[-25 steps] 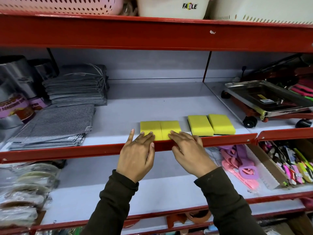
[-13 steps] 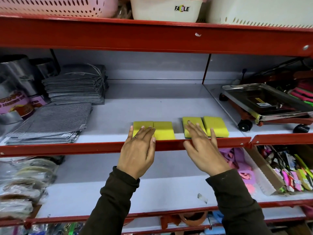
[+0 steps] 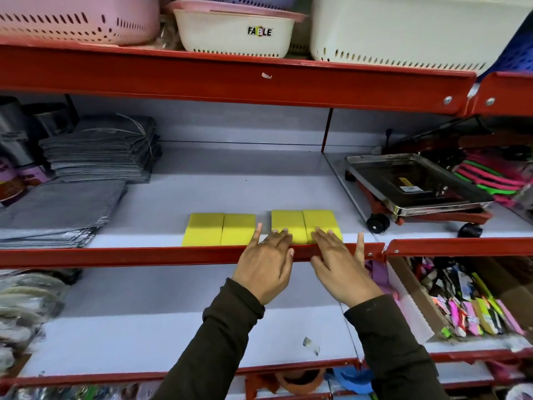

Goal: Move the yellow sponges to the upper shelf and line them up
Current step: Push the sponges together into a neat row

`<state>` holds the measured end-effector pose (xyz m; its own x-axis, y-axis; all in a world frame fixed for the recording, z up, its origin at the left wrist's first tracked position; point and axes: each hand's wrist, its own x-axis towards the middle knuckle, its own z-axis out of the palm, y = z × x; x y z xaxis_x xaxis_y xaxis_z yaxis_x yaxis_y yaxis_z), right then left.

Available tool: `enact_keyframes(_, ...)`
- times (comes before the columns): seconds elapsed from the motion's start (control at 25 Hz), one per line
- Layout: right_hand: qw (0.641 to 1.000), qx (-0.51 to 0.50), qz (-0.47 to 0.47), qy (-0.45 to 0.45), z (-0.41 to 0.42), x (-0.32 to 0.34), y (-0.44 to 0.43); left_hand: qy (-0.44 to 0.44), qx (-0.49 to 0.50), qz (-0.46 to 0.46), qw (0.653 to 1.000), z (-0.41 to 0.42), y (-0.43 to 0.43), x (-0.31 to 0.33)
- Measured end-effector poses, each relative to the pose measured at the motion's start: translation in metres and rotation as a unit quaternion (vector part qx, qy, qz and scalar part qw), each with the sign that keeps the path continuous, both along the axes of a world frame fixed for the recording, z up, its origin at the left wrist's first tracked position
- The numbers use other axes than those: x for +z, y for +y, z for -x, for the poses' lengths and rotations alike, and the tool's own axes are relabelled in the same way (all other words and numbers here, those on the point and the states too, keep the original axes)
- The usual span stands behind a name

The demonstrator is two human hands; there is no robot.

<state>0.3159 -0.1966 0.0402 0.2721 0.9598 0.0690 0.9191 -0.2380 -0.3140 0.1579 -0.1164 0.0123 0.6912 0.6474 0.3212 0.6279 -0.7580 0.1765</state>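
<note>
Upper shelf (image 3: 173, 197): 2 flat, open hands' fingertips (image 3: 281, 232) on right sponges (image 3: 305, 226).

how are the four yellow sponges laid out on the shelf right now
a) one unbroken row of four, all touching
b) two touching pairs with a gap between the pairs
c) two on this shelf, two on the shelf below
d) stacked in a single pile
b: the left pair sits edge to edge, the right pair likewise, and bare shelf shows between them, with the left hand and right hand at the right pair's front edge.
</note>
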Motion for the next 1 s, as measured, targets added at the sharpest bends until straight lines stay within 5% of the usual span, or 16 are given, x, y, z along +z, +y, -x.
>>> enact_keyframes(1.0,0.999,0.042,0.000,-0.012,0.037,0.001,-0.001,0.000,0.059,0.025,0.998,0.029,-0.012,0.010)
